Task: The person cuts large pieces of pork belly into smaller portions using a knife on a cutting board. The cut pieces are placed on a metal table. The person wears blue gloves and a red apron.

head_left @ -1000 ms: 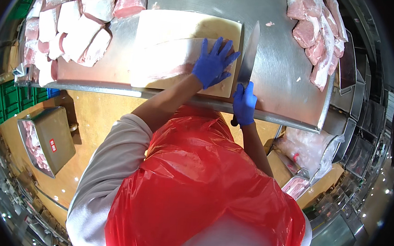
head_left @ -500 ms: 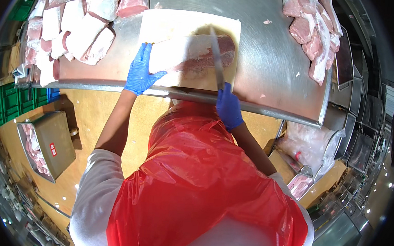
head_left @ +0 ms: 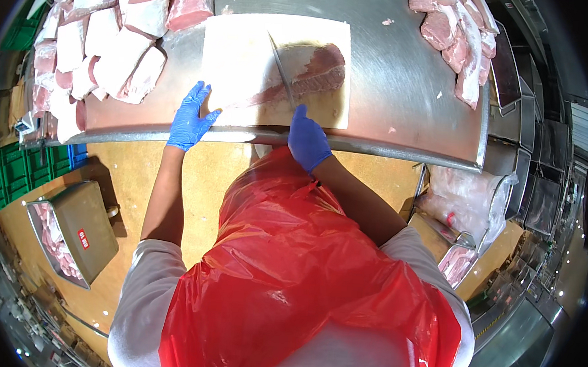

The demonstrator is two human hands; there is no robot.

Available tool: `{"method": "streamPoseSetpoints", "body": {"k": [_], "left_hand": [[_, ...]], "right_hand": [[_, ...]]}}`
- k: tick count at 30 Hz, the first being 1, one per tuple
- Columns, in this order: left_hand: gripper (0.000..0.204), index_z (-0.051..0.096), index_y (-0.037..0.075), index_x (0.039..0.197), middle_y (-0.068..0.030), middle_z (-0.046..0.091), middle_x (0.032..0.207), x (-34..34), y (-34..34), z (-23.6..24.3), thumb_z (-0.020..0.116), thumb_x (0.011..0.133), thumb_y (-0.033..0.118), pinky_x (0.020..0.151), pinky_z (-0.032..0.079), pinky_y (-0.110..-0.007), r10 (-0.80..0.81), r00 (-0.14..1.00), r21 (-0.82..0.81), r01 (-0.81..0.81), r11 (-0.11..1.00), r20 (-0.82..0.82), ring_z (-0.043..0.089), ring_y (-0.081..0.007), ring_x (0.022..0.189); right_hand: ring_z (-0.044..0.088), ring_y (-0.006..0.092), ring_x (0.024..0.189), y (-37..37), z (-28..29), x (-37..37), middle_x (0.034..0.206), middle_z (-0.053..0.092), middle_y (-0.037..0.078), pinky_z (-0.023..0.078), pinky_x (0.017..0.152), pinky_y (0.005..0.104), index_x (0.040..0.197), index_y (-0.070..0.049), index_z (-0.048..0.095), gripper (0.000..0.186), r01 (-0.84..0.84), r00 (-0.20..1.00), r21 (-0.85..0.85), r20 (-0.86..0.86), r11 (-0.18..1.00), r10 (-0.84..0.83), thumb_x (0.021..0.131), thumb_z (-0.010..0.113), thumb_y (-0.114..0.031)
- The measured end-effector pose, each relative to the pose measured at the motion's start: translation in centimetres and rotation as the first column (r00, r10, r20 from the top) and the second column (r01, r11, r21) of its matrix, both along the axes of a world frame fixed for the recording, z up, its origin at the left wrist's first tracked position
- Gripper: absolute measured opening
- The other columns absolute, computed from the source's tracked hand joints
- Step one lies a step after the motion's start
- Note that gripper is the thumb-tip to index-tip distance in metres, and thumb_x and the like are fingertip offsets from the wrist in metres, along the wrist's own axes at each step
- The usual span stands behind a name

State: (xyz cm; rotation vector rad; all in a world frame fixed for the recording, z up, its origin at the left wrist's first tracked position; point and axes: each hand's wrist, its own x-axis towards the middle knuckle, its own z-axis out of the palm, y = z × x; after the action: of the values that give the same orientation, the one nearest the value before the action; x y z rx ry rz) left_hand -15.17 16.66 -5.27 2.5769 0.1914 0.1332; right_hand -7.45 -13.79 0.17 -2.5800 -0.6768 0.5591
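A long slab of raw meat [head_left: 319,76], pink with a pale fat layer, lies on a white cutting board [head_left: 236,28]. Glare washes out its left part. My right hand [head_left: 309,139], in a blue glove, is closed round the handle of a knife [head_left: 281,68]. The blade lies slantwise over the middle of the slab, tip toward the far left; how deep it sits I cannot tell. My left hand [head_left: 194,118], also blue-gloved, rests by the board's left edge with fingers stretched and thumb apart. Whether it touches the slab's left end is unclear.
The metal table [head_left: 407,89] bears stacked meat blocks [head_left: 104,34] at far left and more meat pieces [head_left: 457,42] at far right. A tipped-looking meat bin [head_left: 79,234] and green crates [head_left: 5,176] stand at left on the floor. Clear plastic wrap [head_left: 465,194] covers something at right.
My right hand and the knife have moved left, the blade passing from the slab's right part to its middle. My left hand has shifted slightly left, off the slab's top edge.
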Motion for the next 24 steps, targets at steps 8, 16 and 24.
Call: {"method": "streamPoseSetpoints", "body": {"k": [8,16,24], "left_hand": [[0.062,0.053,0.004,0.137,-0.0214,0.053,0.139,0.7,1.0,2.0,0.076,0.08,0.016,0.11,0.04,-0.04,0.134,0.989,-0.108,-0.126,0.986,0.066,0.051,-0.0368,0.13],[0.11,0.028,0.002,0.151,-0.0258,0.031,0.155,8.3,-6.8,7.5,0.082,0.07,0.052,0.113,0.027,-0.06,-0.173,0.982,0.234,0.186,0.954,-0.076,0.029,-0.0395,0.145],[0.124,0.032,-0.006,0.147,-0.0179,0.052,0.134,12.1,-8.7,5.0,0.081,0.058,0.065,0.098,0.042,-0.048,-0.068,0.96,0.372,0.169,0.913,-0.27,0.05,-0.0295,0.124]], "right_hand": [[0.07,0.0415,0.075,1.0,0.7,0.0,0.08,0.068,0.028,0.056,0.064,0.049,0.12,0.012,0.039,0.035,0.034,0.999,-0.063,-0.04,0.997,-0.036,0.09,0.05,-0.003],[0.07,0.0407,0.081,3.2,0.7,1.8,0.086,0.068,0.028,0.057,0.071,0.0471,0.12,0.011,0.042,0.033,0.04,0.997,-0.027,0.065,0.999,-0.038,0.092,0.049,-0.005],[0.066,0.0456,0.084,-1.2,2.8,-1.2,0.093,0.066,0.03,0.053,0.074,0.0524,0.126,0.012,0.041,0.037,-0.043,0.999,-0.005,-0.003,0.999,0.043,0.094,0.045,-0.007]]}}
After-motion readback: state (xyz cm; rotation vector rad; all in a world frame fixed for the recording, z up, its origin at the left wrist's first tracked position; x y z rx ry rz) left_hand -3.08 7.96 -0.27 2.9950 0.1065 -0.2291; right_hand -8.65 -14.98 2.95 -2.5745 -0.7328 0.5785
